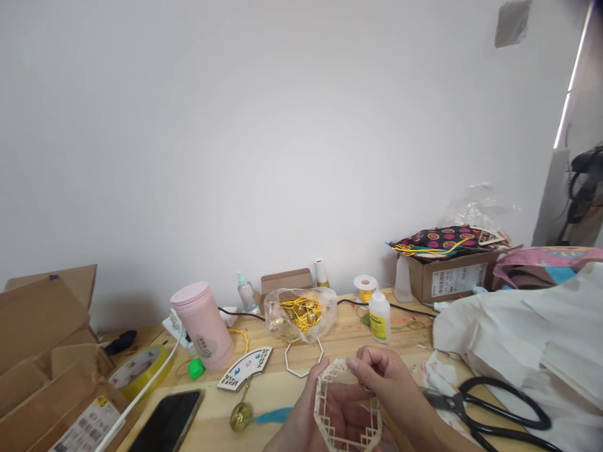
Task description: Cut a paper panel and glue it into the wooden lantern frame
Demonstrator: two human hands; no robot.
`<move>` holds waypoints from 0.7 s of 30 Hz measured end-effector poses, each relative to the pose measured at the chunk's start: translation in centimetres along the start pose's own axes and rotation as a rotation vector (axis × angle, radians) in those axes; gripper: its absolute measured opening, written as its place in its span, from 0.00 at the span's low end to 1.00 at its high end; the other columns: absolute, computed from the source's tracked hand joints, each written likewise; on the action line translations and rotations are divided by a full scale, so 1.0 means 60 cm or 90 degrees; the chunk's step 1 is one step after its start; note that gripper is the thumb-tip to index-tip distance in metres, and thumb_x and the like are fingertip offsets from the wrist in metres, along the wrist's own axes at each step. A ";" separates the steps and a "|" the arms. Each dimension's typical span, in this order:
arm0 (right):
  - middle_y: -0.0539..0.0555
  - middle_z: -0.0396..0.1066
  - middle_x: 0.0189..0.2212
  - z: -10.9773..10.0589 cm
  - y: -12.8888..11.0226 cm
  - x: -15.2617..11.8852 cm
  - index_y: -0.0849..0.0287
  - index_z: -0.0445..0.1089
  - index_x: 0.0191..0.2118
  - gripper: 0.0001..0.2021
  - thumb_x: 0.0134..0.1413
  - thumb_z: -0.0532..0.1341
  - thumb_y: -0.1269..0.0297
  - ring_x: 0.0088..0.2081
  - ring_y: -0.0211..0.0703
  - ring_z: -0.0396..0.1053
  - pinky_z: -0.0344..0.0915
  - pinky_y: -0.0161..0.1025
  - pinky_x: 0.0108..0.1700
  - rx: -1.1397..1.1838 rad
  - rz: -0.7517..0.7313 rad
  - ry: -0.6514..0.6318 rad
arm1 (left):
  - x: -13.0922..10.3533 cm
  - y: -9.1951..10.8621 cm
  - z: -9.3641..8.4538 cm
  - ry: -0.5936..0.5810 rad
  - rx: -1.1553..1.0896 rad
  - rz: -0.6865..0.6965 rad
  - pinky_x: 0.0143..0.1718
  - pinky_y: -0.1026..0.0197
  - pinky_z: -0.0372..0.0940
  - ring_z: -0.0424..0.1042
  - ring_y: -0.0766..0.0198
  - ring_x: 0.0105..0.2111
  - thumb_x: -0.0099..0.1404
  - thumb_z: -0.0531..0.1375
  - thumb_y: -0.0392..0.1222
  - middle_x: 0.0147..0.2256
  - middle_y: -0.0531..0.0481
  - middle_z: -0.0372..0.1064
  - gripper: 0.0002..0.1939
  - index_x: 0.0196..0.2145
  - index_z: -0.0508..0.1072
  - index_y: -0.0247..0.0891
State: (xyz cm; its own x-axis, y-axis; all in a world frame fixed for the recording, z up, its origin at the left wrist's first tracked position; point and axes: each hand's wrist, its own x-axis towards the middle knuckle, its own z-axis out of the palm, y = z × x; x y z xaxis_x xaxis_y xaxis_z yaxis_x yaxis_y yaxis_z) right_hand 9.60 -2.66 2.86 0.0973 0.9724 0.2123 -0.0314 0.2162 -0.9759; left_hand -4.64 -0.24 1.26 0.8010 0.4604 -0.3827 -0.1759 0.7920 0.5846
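Both hands on a wooden lattice frame [347, 408], partly cut off at the bottom edge.
Just in front of the glue bottle [379, 317], the left hand [308, 424] cradles the frame from beneath, wrist out of view; the right hand [389, 383] pinches its top edge.

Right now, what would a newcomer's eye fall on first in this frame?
Probably the pale lattice frame low in the middle, resting on the left hand while the right hand pinches its top edge. Next, the pink tumbler standing to the left on the wooden table, and the clear bag of gold trinkets behind the hands. Large black scissors lie at the right.
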 end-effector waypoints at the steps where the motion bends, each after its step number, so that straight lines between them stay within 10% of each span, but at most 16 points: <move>1: 0.42 0.47 0.13 0.001 -0.001 0.000 0.57 0.49 0.14 0.21 0.41 0.58 0.48 0.18 0.32 0.46 0.46 0.32 0.21 -0.002 0.004 0.002 | -0.001 0.002 0.004 -0.006 0.001 0.000 0.34 0.58 0.59 0.70 0.56 0.31 0.55 0.44 0.62 0.32 0.40 0.73 0.34 0.45 0.68 0.30; 14: 0.43 0.50 0.13 0.007 -0.013 -0.010 0.58 0.54 0.16 0.15 0.34 0.60 0.56 0.18 0.33 0.51 0.48 0.31 0.19 -0.097 0.066 0.042 | 0.005 -0.006 0.038 -0.060 0.021 0.032 0.38 0.56 0.58 0.71 0.55 0.33 0.59 0.44 0.56 0.32 0.42 0.73 0.28 0.45 0.68 0.33; 21: 0.44 0.66 0.20 0.008 -0.026 -0.027 0.56 0.60 0.26 0.15 0.27 0.66 0.64 0.22 0.37 0.63 0.56 0.31 0.22 -0.379 0.047 0.018 | 0.005 -0.005 0.054 -0.045 -0.011 0.066 0.32 0.61 0.59 0.70 0.61 0.25 0.61 0.45 0.54 0.26 0.46 0.73 0.26 0.41 0.70 0.31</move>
State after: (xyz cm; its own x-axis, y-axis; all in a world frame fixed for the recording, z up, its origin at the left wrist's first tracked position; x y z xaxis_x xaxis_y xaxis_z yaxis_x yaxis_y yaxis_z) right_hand 9.00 -4.54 4.07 0.1424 0.9786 0.1488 0.5221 0.0535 -0.8512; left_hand -2.49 -1.65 3.28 0.8166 0.5107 -0.2692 -0.2688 0.7491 0.6055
